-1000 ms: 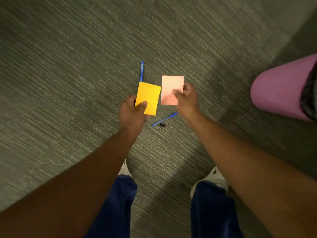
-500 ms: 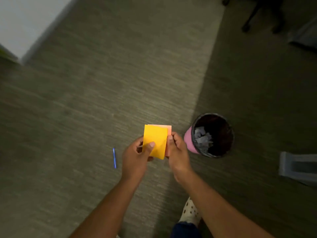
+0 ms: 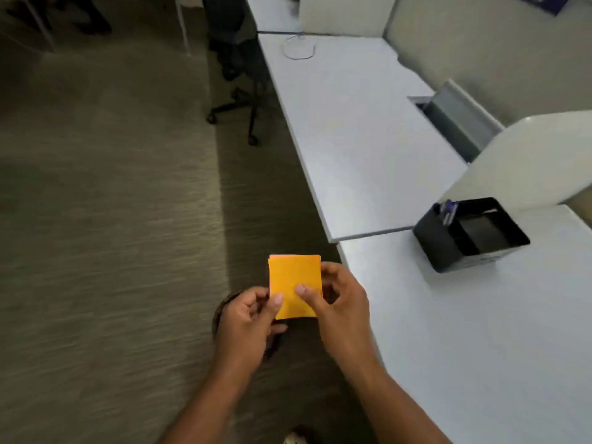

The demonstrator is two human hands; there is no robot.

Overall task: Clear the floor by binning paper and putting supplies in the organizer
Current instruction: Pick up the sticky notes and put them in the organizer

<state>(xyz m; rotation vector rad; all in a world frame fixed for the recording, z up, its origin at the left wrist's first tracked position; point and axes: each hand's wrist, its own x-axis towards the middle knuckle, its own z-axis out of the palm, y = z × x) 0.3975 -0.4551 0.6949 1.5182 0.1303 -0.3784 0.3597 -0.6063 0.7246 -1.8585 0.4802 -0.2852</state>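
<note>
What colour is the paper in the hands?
Orange paper, with a pink edge behind it, in the head view.

An orange sticky-note pad [image 3: 294, 283], a pink edge showing behind it, stands upright, pinched between both thumbs in front and fingers behind.

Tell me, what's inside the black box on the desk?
The black box holds something purple-blue in its back corner. Its big middle compartment looks dark and empty, though the walls hide the bottom.

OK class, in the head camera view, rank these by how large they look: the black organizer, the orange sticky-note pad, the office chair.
1. Office chair, though blurred and cropped
2. Black organizer
3. Orange sticky-note pad, nearest the camera, so its real size is smaller still
</note>
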